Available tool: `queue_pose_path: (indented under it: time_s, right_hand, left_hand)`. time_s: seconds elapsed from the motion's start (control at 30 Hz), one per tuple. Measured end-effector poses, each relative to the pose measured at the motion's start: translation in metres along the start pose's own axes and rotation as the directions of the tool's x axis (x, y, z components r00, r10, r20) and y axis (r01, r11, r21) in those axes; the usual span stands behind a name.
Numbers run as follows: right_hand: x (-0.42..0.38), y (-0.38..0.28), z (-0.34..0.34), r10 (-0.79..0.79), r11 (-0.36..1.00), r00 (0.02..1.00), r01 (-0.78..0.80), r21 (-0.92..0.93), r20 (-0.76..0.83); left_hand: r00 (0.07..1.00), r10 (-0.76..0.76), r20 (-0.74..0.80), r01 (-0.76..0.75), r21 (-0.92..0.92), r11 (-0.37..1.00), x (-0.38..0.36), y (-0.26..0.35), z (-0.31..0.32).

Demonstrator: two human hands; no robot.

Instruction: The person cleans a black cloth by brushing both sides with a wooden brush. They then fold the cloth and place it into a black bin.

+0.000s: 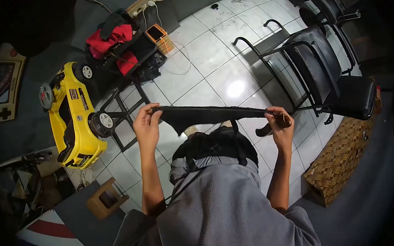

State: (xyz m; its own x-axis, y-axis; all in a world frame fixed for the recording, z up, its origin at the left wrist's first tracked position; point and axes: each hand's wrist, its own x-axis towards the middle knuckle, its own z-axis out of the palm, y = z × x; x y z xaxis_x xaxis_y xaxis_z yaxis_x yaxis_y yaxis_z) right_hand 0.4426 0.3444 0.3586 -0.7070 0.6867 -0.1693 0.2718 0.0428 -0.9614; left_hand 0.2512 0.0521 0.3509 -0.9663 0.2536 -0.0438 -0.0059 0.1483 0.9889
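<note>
A strip of black cloth (210, 114) is stretched almost level between my two hands, its lower edge cut unevenly with a pointed flap near the left end. My left hand (147, 128) pinches the left end between thumb and fingers. At the other end, my right hand (281, 127) grips the cloth's corner. Tucked in the same hand is a brown, curved-handled tool (264, 130), perhaps scissors; its blades are hidden. Below the cloth are my lap and a black bag-like item (214, 146) with straps.
Black padded chairs (314, 65) stand on the tiled floor (195, 89) at the right, above a woven box (337, 160). To the left are a yellow toy car (78, 116), a stand with red and black cloth (117, 40), an orange basket (164, 44) and a wooden stool (105, 199).
</note>
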Motion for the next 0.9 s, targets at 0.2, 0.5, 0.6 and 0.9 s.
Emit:
queue_pose_path:
  time_s: [0.2,0.5,0.6,0.9]
  right_hand:
    - [0.001,-0.019,-0.015,-0.012,1.000,0.993,0.014,-0.020,0.118]
    - [0.022,-0.006,0.008,-0.289,0.956,0.950,0.281,-0.078,-0.121]
    - [0.027,-0.009,0.022,-0.216,0.975,0.960,0.203,-0.087,-0.177]
    - [0.007,-0.066,0.057,-0.113,0.992,0.944,0.092,0.082,0.310]
  left_hand:
    - [0.998,0.057,-0.020,-0.056,0.030,0.998,0.006,0.010,-0.014]
    - [0.996,0.074,-0.053,-0.076,-0.038,0.996,0.013,0.009,0.015]
    - [0.997,0.057,-0.044,-0.058,-0.027,0.998,0.018,0.006,0.033]
    - [0.978,-0.068,0.196,0.103,-0.174,0.979,0.000,0.043,0.084]
